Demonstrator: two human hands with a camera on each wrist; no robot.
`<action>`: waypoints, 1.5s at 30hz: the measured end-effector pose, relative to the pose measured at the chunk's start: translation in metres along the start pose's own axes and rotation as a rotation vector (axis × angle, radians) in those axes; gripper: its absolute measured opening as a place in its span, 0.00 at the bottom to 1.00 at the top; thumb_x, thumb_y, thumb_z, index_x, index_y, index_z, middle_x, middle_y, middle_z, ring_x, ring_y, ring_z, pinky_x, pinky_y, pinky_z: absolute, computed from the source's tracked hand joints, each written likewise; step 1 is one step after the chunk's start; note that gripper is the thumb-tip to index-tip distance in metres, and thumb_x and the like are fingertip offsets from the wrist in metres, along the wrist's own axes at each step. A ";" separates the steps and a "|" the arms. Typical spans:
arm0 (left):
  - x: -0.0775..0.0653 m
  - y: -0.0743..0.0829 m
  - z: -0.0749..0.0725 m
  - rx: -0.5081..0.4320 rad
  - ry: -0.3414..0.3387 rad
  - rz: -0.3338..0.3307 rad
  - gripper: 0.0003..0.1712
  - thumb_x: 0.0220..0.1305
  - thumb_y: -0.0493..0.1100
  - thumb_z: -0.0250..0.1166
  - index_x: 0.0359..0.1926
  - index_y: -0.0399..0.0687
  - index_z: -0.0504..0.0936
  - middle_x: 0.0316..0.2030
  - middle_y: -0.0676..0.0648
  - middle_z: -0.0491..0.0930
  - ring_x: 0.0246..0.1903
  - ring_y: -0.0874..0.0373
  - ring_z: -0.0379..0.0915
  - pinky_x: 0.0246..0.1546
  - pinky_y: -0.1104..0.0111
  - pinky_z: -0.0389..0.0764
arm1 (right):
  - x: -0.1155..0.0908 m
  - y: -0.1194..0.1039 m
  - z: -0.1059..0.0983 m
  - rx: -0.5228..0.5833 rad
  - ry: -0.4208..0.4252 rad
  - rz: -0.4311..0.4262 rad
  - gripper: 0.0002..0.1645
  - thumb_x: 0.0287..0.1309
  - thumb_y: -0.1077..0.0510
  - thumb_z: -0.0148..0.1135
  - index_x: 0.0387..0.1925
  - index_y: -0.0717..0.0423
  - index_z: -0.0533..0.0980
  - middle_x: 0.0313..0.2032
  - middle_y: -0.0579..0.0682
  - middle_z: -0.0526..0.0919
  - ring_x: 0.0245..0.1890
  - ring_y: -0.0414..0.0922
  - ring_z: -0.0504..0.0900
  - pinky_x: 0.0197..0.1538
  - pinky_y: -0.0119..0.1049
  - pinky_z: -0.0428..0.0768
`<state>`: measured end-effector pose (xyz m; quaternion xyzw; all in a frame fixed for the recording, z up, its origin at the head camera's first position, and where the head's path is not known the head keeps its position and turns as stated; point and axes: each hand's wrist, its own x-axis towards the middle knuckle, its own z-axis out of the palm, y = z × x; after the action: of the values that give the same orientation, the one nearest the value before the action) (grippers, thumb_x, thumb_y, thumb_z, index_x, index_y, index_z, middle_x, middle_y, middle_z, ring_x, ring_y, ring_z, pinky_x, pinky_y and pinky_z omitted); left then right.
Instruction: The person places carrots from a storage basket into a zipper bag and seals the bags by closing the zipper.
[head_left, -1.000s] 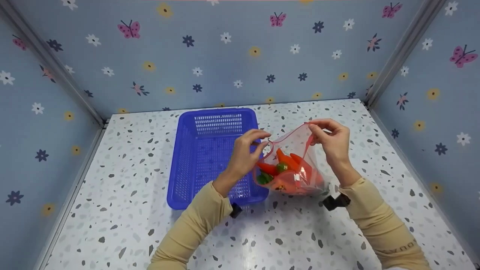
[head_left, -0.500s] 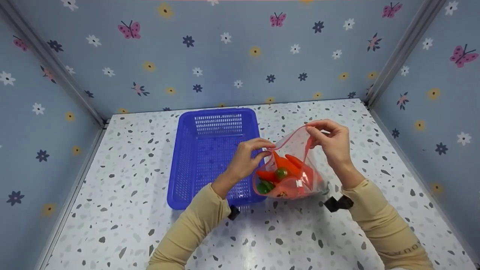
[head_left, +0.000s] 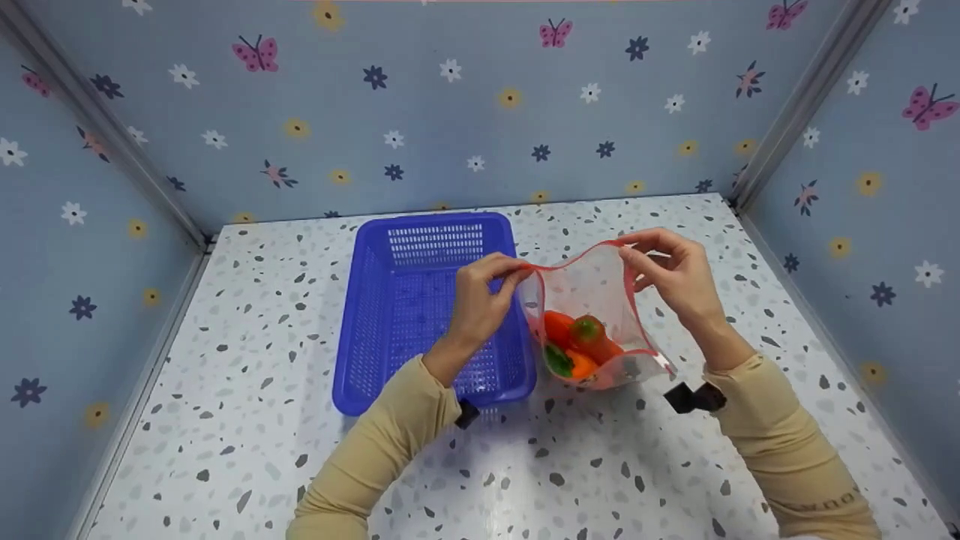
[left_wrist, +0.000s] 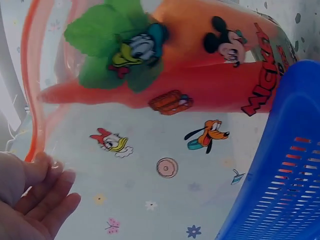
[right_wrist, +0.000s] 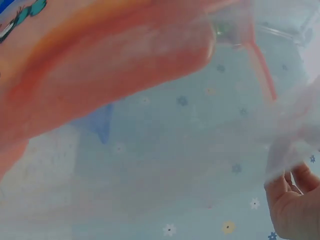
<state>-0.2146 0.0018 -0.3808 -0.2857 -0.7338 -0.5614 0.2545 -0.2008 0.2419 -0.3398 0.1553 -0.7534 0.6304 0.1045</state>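
A clear zip bag (head_left: pixel 589 277) with a red rim is held up, mouth open, to the right of the basket. My left hand (head_left: pixel 477 304) pinches the rim at its left end, between thumb and fingers. At the right end, my right hand (head_left: pixel 679 281) pinches the rim too. Inside the bag lie several red, orange and green vegetable-like pieces (head_left: pixel 592 349). Through the bag's cartoon-printed side, the left wrist view shows a green leafy piece (left_wrist: pixel 100 32) above a long red piece (left_wrist: pixel 210 90). The right wrist view shows my right hand partly behind hazy plastic.
A blue perforated plastic basket (head_left: pixel 343 360) stands directly left of the bag, nothing seen in it. Both are on a white speckled tabletop (head_left: pixel 240 360). Blue flowered panels (head_left: pixel 450 112) enclose the back and sides.
The left hand has taken hold of the rim and risen up and left. The right hand has shifted slightly right. The bag's mouth is stretched wider, and the vegetable pieces sit lower in it.
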 end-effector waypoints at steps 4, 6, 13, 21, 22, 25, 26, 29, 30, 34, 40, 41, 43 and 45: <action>0.005 0.003 0.002 0.022 0.070 -0.002 0.08 0.57 0.38 0.60 0.31 0.35 0.82 0.26 0.46 0.78 0.26 0.61 0.74 0.30 0.73 0.76 | -0.004 -0.009 -0.013 -0.087 -0.040 0.009 0.14 0.56 0.62 0.57 0.43 0.67 0.74 0.35 0.53 0.77 0.27 0.44 0.77 0.28 0.31 0.78; 0.006 0.005 0.003 0.034 0.091 -0.004 0.08 0.57 0.38 0.60 0.31 0.34 0.81 0.26 0.46 0.78 0.26 0.61 0.75 0.29 0.74 0.77 | -0.007 -0.013 -0.019 -0.112 -0.055 0.007 0.14 0.56 0.64 0.56 0.43 0.67 0.74 0.37 0.54 0.77 0.30 0.46 0.78 0.31 0.31 0.78; 0.012 0.011 0.008 0.074 0.168 0.006 0.07 0.57 0.35 0.59 0.29 0.33 0.80 0.23 0.45 0.77 0.23 0.61 0.74 0.24 0.76 0.76 | -0.023 -0.022 -0.041 -0.055 -0.093 -0.107 0.13 0.56 0.72 0.50 0.43 0.74 0.72 0.39 0.60 0.78 0.37 0.46 0.77 0.37 0.30 0.77; 0.017 0.016 0.013 0.016 0.213 -0.075 0.07 0.57 0.35 0.59 0.28 0.34 0.79 0.22 0.45 0.76 0.21 0.61 0.73 0.22 0.72 0.76 | -0.053 -0.026 -0.052 -0.017 -0.180 -0.304 0.16 0.53 0.77 0.50 0.46 0.79 0.67 0.44 0.58 0.76 0.45 0.47 0.74 0.45 0.29 0.73; 0.018 0.017 0.013 0.009 0.217 -0.084 0.06 0.57 0.35 0.59 0.28 0.33 0.79 0.22 0.45 0.76 0.21 0.61 0.73 0.22 0.72 0.76 | -0.058 -0.026 -0.051 -0.029 -0.184 -0.319 0.17 0.52 0.78 0.50 0.46 0.79 0.67 0.45 0.59 0.75 0.45 0.47 0.73 0.45 0.29 0.73; 0.019 0.017 0.015 -0.016 0.225 -0.117 0.06 0.57 0.34 0.59 0.28 0.33 0.79 0.22 0.44 0.76 0.20 0.60 0.73 0.21 0.72 0.76 | -0.072 -0.030 -0.045 -0.097 -0.189 -0.345 0.23 0.46 0.79 0.56 0.47 0.79 0.66 0.46 0.63 0.73 0.47 0.48 0.72 0.46 0.30 0.73; 0.020 0.017 0.015 -0.024 0.227 -0.133 0.06 0.57 0.34 0.59 0.28 0.33 0.79 0.22 0.44 0.76 0.19 0.60 0.73 0.20 0.72 0.76 | -0.076 -0.033 -0.043 -0.133 -0.183 -0.351 0.25 0.42 0.79 0.59 0.47 0.79 0.66 0.46 0.64 0.73 0.47 0.48 0.72 0.46 0.30 0.73; 0.020 0.017 0.016 -0.047 0.227 -0.177 0.05 0.56 0.33 0.59 0.28 0.33 0.78 0.22 0.44 0.76 0.19 0.60 0.73 0.21 0.72 0.76 | -0.087 -0.043 -0.033 -0.236 -0.160 -0.362 0.34 0.30 0.81 0.65 0.47 0.78 0.67 0.45 0.66 0.72 0.46 0.47 0.72 0.45 0.29 0.73; 0.020 0.016 0.017 -0.055 0.227 -0.187 0.05 0.56 0.33 0.59 0.28 0.32 0.78 0.23 0.44 0.76 0.19 0.59 0.73 0.21 0.72 0.77 | -0.090 -0.046 -0.030 -0.272 -0.150 -0.363 0.37 0.26 0.82 0.67 0.47 0.77 0.67 0.44 0.66 0.72 0.46 0.47 0.73 0.44 0.29 0.73; 0.020 0.015 0.016 -0.067 0.228 -0.201 0.05 0.56 0.32 0.59 0.28 0.32 0.77 0.23 0.44 0.76 0.20 0.60 0.73 0.21 0.71 0.77 | -0.096 -0.051 -0.021 -0.364 -0.111 -0.362 0.40 0.20 0.82 0.69 0.47 0.75 0.69 0.43 0.65 0.73 0.44 0.45 0.73 0.43 0.27 0.73; 0.020 0.013 0.015 -0.089 0.228 -0.196 0.06 0.57 0.32 0.58 0.28 0.30 0.77 0.23 0.43 0.75 0.19 0.59 0.73 0.20 0.71 0.77 | -0.101 -0.019 -0.028 -0.445 -0.101 -0.312 0.40 0.23 0.77 0.72 0.49 0.66 0.71 0.44 0.57 0.76 0.43 0.43 0.75 0.42 0.25 0.73; 0.020 0.013 0.014 -0.097 0.229 -0.196 0.06 0.57 0.32 0.58 0.28 0.29 0.77 0.23 0.43 0.75 0.19 0.58 0.73 0.20 0.71 0.77 | -0.101 -0.014 -0.030 -0.441 -0.100 -0.307 0.39 0.24 0.76 0.72 0.48 0.65 0.72 0.44 0.56 0.77 0.42 0.42 0.76 0.42 0.25 0.73; 0.020 0.012 0.013 -0.113 0.232 -0.199 0.07 0.57 0.32 0.58 0.28 0.28 0.77 0.23 0.41 0.76 0.18 0.56 0.74 0.20 0.70 0.77 | -0.101 -0.010 -0.029 -0.424 -0.098 -0.314 0.33 0.28 0.77 0.70 0.45 0.64 0.74 0.41 0.55 0.79 0.40 0.41 0.77 0.41 0.24 0.74; 0.019 0.011 0.012 -0.122 0.236 -0.210 0.06 0.56 0.31 0.58 0.28 0.27 0.77 0.23 0.40 0.76 0.18 0.53 0.74 0.19 0.69 0.77 | -0.101 -0.006 -0.029 -0.384 -0.082 -0.321 0.26 0.31 0.79 0.66 0.39 0.65 0.77 0.37 0.55 0.80 0.37 0.40 0.79 0.39 0.25 0.75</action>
<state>-0.2210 0.0186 -0.3633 -0.1544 -0.6891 -0.6581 0.2613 -0.1053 0.2795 -0.3646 0.2759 -0.8285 0.4443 0.2003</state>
